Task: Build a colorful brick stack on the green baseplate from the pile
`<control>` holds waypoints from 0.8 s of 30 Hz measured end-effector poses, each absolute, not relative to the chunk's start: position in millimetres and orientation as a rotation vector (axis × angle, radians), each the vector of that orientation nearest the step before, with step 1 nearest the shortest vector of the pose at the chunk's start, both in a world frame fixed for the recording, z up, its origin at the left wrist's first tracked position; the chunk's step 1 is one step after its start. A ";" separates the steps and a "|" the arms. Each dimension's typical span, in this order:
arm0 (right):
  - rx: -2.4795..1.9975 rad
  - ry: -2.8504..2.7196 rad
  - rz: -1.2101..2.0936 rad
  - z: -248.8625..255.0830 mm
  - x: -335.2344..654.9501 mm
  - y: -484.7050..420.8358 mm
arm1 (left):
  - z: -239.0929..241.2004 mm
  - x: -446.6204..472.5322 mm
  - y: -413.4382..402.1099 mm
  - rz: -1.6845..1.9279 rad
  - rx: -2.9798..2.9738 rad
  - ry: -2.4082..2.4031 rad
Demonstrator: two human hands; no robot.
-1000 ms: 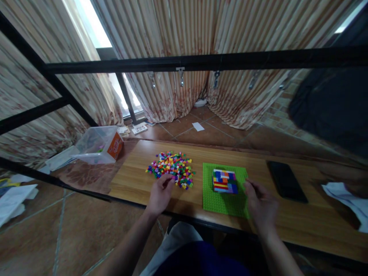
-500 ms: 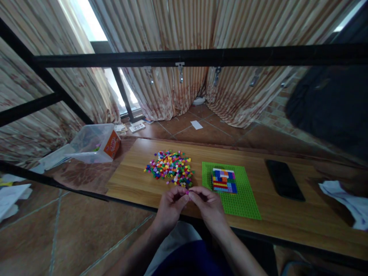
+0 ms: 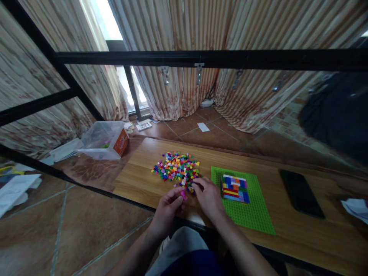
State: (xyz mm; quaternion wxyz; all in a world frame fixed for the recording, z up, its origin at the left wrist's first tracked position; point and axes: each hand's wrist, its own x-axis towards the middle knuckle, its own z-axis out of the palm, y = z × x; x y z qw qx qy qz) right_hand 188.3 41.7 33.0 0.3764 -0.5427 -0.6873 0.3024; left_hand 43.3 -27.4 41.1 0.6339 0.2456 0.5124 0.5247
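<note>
A heap of small coloured bricks [image 3: 176,170] lies on the wooden table [image 3: 143,180]. My left hand [image 3: 167,209] is closed in a pinch on a small pink brick [image 3: 182,196] near the table's front edge. Just to its right, my right hand [image 3: 207,196] reaches with curled fingers into the near edge of the heap; what its fingertips grip is too small to name. To the right lies a green baseplate [image 3: 244,207] with a low multicoloured block of bricks [image 3: 234,188] built on it.
A black phone [image 3: 301,193] lies on the table right of the baseplate, with white cloth [image 3: 358,209] at the far right. A clear plastic box [image 3: 105,140] sits on the floor at left. A black metal bar [image 3: 201,58] crosses in front of striped curtains.
My hands met in front of the heap, then parted. The right hand now reaches into the heap's near edge while the left keeps the pink brick. The camera view shifted slightly.
</note>
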 end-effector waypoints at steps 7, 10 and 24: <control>-1.377 -1.801 0.766 32.3 184.8 43.6 | 37.0 41.3 -22.7 1.195 0.512 1.176; -1.295 -1.792 0.969 38.3 190.1 21.0 | 36.4 44.7 -23.0 1.196 0.543 1.138; -1.296 -1.883 1.077 55.4 242.8 -10.5 | 29.2 80.0 -17.7 1.038 0.669 0.886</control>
